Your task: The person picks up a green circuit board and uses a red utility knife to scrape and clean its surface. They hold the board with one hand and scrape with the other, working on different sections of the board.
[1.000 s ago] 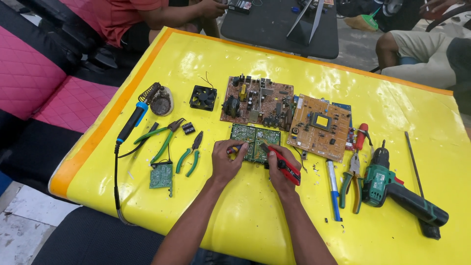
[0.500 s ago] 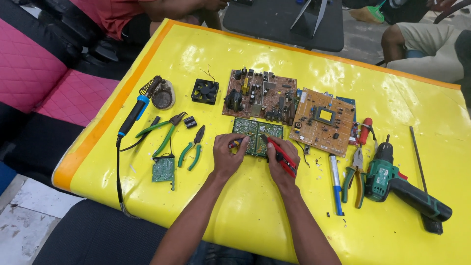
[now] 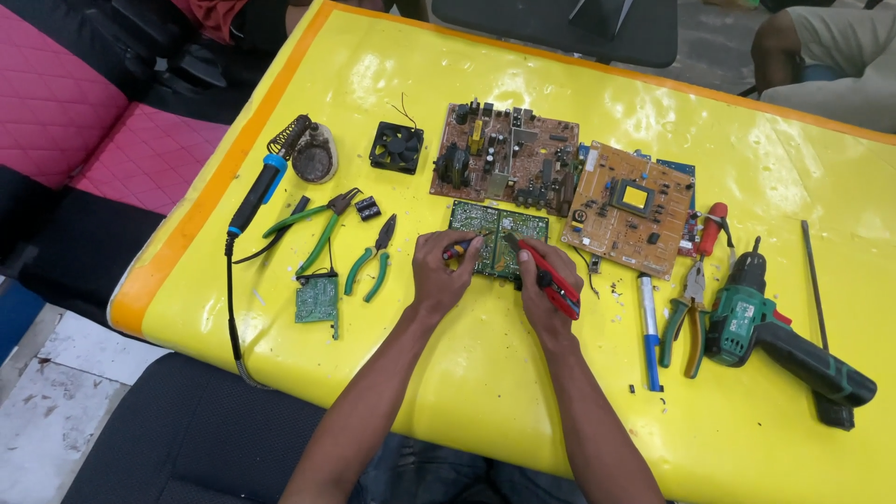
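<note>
Hands mid-frame: our left hand [image 3: 441, 275] pinches the green circuit board [image 3: 497, 238] steady while our right hand [image 3: 544, 285] squeezes red cutters [image 3: 549, 271] gently.

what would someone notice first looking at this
Two hands meet mid-table over a small green board: the left hand pinches a small tool, the right hand works red cutters on it. All lies on a bright yellow table, with two brown boards behind and a green drill at right.
</note>
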